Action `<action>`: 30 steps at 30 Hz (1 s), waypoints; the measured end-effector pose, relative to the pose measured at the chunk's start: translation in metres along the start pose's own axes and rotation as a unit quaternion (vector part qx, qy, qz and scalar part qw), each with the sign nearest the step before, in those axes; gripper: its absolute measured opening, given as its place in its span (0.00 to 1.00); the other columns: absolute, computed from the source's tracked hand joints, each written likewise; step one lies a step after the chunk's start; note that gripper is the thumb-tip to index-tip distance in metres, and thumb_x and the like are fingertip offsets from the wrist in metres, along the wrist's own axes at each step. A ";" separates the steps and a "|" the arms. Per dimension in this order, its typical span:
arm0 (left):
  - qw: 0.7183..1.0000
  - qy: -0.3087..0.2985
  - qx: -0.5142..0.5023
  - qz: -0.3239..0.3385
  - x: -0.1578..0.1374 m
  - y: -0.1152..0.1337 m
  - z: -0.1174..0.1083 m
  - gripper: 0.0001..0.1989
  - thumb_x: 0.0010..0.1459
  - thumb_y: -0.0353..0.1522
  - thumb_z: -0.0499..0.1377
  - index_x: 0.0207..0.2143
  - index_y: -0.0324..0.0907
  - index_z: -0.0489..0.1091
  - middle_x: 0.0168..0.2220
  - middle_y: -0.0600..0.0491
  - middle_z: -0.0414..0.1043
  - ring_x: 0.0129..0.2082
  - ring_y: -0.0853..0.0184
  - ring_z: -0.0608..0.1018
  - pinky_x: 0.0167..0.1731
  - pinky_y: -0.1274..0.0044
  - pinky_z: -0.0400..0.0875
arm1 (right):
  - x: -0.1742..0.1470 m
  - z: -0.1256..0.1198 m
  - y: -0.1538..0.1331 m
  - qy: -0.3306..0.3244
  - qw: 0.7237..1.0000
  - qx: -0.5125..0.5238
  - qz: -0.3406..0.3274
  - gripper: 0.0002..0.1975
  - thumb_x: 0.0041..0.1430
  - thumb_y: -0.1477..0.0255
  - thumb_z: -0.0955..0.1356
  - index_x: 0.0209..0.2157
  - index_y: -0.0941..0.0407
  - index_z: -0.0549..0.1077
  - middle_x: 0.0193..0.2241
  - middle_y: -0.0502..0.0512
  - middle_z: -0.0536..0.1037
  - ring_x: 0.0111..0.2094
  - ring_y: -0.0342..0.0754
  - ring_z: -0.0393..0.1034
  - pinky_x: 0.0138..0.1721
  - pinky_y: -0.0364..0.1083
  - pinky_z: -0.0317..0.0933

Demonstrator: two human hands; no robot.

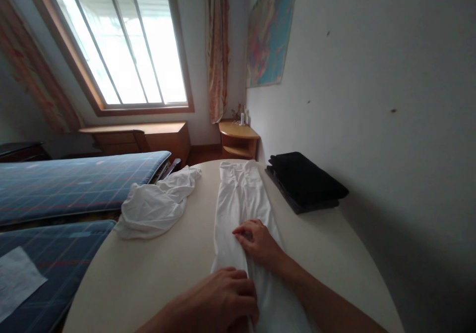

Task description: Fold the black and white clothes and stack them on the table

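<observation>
A long white garment that looks like trousers [226,209] lies lengthwise on the round cream table [178,268], its gathered waist end farthest from me. A fold or gap runs down its middle. My left hand [219,301] is over the near part, fingers curled down onto the cloth at that middle line; the fingertips are partly hidden. Farther up, my right hand [256,244] rests on the garment, thumb and forefinger bent toward each other at the cloth.
A crumpled white cloth [156,206] lies at the table's left edge. Folded black clothes [307,179] are stacked at the right, near the wall [372,139]. Blue checked mattresses [82,182] stand left of the table, with a white sheet [18,281] on the nearer one.
</observation>
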State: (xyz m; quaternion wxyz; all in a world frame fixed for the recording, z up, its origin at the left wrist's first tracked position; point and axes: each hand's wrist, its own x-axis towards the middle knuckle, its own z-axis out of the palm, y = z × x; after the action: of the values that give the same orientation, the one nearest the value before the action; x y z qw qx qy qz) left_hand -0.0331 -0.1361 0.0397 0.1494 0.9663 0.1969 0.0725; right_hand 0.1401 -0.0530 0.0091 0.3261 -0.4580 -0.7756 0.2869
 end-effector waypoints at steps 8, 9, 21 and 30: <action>1.000 -0.009 -0.002 -0.003 0.003 0.003 -0.001 0.08 0.57 0.28 0.64 0.39 0.46 0.71 0.37 0.58 0.76 0.36 0.70 0.77 0.40 0.79 0.66 | 0.000 -0.005 -0.004 0.001 1.000 0.010 0.017 0.09 0.58 0.71 0.69 0.38 0.54 0.81 0.35 0.55 0.81 0.45 0.52 0.70 0.50 0.48 0.61; 1.000 -0.009 -0.002 -0.002 0.003 0.004 -0.002 0.08 0.58 0.28 0.63 0.40 0.46 0.71 0.38 0.57 0.76 0.36 0.70 0.77 0.39 0.80 0.67 | 0.000 -0.005 -0.004 -0.003 1.000 -0.001 0.006 0.08 0.59 0.71 0.69 0.38 0.54 0.81 0.35 0.54 0.81 0.45 0.52 0.70 0.50 0.49 0.60; 0.990 -0.001 -0.106 0.095 0.005 -0.003 0.042 0.07 0.68 0.32 0.56 0.47 0.41 0.70 0.46 0.51 0.78 0.38 0.73 0.80 0.37 0.86 0.70 | -0.011 -0.028 -0.008 -0.127 0.991 -0.035 0.029 0.10 0.55 0.65 0.72 0.38 0.53 0.82 0.29 0.53 0.81 0.38 0.52 0.74 0.44 0.48 0.64; 0.989 0.035 0.118 -0.088 -0.001 -0.018 0.049 0.37 0.61 0.39 0.63 0.68 0.51 0.51 0.70 0.39 0.50 0.67 0.39 0.56 0.58 0.46 0.58 | 0.008 -0.029 0.008 -0.085 0.996 -0.016 0.028 0.12 0.59 0.68 0.67 0.42 0.56 0.80 0.32 0.54 0.82 0.32 0.47 0.76 0.36 0.43 0.65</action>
State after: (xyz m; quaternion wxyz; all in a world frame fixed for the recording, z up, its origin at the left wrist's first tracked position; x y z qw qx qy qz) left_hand -0.0311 -0.1332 -0.0129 0.0333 0.9530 0.2933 0.0689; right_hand 0.1637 -0.0382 0.0236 0.2431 -0.4589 -0.7917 0.3217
